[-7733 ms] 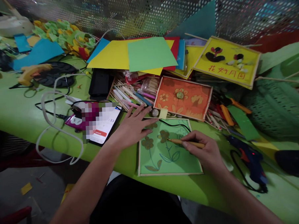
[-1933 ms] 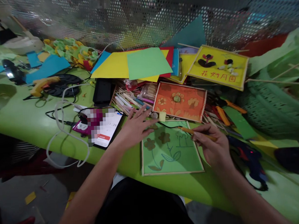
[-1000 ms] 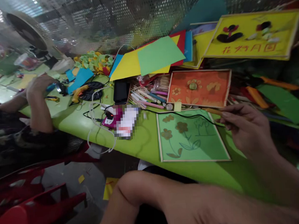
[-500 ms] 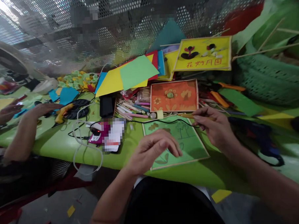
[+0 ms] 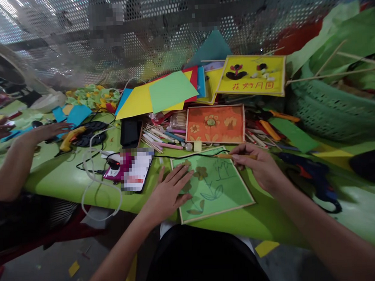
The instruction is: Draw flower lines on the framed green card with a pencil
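Observation:
A green framed picture (image 5: pixel 221 193) with brown flowers and drawn stems lies near the front edge of the green table (image 5: pixel 61 177). My left hand (image 5: pixel 169 191) rests flat on the picture's left side, fingers spread. My right hand (image 5: pixel 258 168) is closed on a wooden-handled tool (image 5: pixel 230 156) whose tip points left over the picture's upper right part. A black cord (image 5: pixel 182 155) runs along the picture's top edge.
An orange flower picture (image 5: pixel 216 124) lies just behind, with a pile of sticks and pens (image 5: pixel 162 135) beside it. A phone (image 5: pixel 136 174) and white cable (image 5: pixel 92 177) lie left. A blue glue gun (image 5: pixel 310 178) sits right. Another person's arm (image 5: pixel 17 158) reaches in at far left.
My left hand came down from the air and now lies flat on the green picture. My right hand with the tool stayed over the picture's top right.

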Tool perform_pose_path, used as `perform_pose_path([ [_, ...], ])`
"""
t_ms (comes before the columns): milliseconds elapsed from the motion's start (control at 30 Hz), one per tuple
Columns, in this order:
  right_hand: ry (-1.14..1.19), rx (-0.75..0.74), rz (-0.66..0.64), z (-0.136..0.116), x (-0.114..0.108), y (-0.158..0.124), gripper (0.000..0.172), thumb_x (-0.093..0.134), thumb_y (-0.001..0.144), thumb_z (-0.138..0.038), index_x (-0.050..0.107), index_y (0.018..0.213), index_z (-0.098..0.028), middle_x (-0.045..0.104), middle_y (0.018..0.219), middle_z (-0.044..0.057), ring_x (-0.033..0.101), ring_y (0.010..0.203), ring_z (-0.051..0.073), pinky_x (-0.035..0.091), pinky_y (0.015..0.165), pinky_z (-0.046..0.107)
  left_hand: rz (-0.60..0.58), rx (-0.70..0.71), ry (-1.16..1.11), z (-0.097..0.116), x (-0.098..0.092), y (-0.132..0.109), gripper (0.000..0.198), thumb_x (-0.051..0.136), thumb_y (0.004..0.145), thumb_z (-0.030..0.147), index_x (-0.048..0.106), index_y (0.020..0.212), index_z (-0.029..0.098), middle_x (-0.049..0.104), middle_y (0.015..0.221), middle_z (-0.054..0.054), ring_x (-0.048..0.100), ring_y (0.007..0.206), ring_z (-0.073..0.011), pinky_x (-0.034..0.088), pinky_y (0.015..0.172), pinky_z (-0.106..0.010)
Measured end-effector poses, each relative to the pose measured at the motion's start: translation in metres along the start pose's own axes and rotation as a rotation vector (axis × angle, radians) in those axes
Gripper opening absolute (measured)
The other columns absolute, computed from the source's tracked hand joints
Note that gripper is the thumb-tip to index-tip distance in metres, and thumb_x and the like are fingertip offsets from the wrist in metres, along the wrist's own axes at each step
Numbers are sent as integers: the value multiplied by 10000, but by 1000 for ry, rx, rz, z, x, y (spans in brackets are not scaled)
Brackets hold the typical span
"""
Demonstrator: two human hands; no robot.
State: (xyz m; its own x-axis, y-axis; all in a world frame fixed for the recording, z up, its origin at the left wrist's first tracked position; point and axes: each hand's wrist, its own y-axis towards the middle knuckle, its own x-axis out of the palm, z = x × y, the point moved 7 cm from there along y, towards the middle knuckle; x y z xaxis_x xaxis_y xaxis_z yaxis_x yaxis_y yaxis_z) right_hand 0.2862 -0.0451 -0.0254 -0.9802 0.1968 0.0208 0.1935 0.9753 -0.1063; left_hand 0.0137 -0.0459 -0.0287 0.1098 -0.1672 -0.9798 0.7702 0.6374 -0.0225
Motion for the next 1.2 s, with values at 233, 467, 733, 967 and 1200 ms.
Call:
perform_pose_path([
  [233,-68,-77,62,-5,-9,5,190,798,761,-320,717,882,-198,647,725,-4,561,635,131,427,571,254,-87,31,-86,-14,-11,-28,700,554,1020,399,206,1624,333,322,1674,-72,277,1563,-231,128,1273,-592],
  [467,-76,-86,104,-7,-18,9,187,832,706,-283,726,837,-203,662,734,-10,554,620,114,406,542,231,42,92,-29,10,-34,4,505,524,1035,391,455,1522,275,378,1649,-85,334,1537,-263,212,1269,-553],
  [733,-307,-83,43,-10,-17,9,178,831,678,-301,752,767,-168,647,654,0,498,531,108,366,506,249,140,476,91,104,-14,58,625,523,980,608,553,1424,169,601,1443,-166,532,1371,-323,342,1173,-495],
  [967,-413,-63,32,-8,-16,10,175,816,712,-336,757,767,-180,626,621,-2,522,544,129,376,505,258,149,467,104,106,2,64,655,493,963,664,605,1334,135,583,1426,-228,563,1298,-351,445,1034,-479],
  [1200,-399,-39,32,-4,-16,11,171,809,726,-333,756,791,-184,640,654,-8,515,539,114,372,504,248,151,431,3,105,10,62,741,431,953,724,574,1364,125,549,1443,-238,519,1323,-378,422,1056,-520],
])
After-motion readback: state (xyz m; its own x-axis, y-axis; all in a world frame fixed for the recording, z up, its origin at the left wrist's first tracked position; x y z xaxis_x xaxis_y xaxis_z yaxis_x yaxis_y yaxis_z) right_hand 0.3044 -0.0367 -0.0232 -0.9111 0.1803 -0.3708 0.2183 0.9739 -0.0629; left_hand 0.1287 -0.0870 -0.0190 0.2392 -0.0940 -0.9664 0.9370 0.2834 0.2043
